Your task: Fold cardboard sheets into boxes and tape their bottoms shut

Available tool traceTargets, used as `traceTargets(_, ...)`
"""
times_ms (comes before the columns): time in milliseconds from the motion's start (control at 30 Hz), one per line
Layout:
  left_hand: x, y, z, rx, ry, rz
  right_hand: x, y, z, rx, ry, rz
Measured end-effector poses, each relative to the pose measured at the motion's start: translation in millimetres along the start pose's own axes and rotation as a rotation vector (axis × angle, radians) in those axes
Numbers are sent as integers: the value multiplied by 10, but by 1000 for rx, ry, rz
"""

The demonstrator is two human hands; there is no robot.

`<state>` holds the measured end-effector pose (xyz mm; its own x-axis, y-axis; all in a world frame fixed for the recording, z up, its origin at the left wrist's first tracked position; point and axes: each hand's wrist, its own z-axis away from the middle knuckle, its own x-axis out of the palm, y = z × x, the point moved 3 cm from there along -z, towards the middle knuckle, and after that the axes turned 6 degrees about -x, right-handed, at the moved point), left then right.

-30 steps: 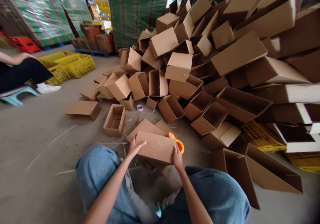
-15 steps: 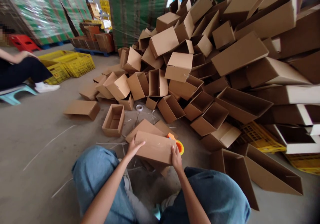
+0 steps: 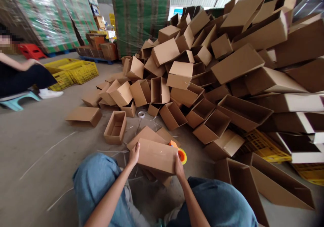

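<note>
Between my knees I hold a brown cardboard box (image 3: 157, 155) by its two ends, a broad face with clear tape on it turned up towards me. My left hand (image 3: 134, 155) grips the left end, and my right hand (image 3: 179, 166) grips the right end. Both sets of fingers are partly hidden behind the box. Just beyond it lie flat cardboard pieces (image 3: 146, 135). An orange tape dispenser with a yellow-rimmed roll (image 3: 182, 156) rests close to my right hand.
A tall heap of open cardboard boxes (image 3: 177, 75) fills the middle and right. One small open box (image 3: 115, 127) stands ahead on the left, near a white tape roll (image 3: 141, 114). Yellow crates (image 3: 82, 72) and a seated person (image 3: 22, 68) are at far left. White straps lie on the floor.
My left thumb has come off the box's top face to its left edge. The box stays nearly in place between both hands. The view has tilted up slightly.
</note>
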<state>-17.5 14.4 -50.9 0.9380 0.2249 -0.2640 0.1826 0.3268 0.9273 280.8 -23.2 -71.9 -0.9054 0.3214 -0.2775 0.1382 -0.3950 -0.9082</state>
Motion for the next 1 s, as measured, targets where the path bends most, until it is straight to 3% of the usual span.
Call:
traceTargets(300,-12,35,10,18,-25,-52,41,-147,51,-48,-136,-144)
traceTargets(467,-21,42,22,13,6,-76,32,-170,83,-75,-65,-122)
traceTargets(567,-35,35,22,-80,70,-65,27,-199,114,-75,-54,-132)
traceTargets(667,-51,32,36,-176,141,68,22,-227,130,-50,-43,-157)
traceTargets(833,-72,62,59,-159,154,368,20,-271,134,-30,-30,-186)
traceTargets(1000,-211,54,-70,-181,224,469,33,-262,131,-77,-50,-212)
